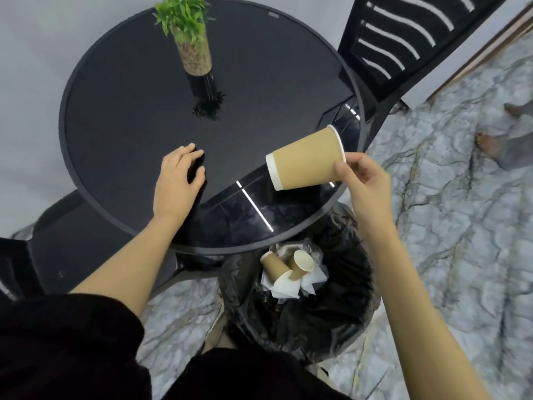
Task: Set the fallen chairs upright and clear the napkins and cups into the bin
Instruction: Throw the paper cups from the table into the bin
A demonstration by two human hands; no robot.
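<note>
My right hand (pixel 364 176) pinches a brown paper cup (pixel 305 160) by its rim, tilted on its side above the near right edge of the round black table (pixel 138 90). My left hand (pixel 178 176) rests flat on the tabletop with fingers apart and nothing in it. Below the table edge stands a bin (pixel 354 298) lined with a black bag, holding two brown cups (pixel 284 267) and white napkins (pixel 288 287). A black slatted chair (pixel 398 44) stands upright at the table's far right.
A potted green plant (pixel 189 33) in a clear cylinder stands on the far side of the table. Another dark chair seat (pixel 72 241) is at the left, partly under the table. Marble-patterned floor spreads to the right.
</note>
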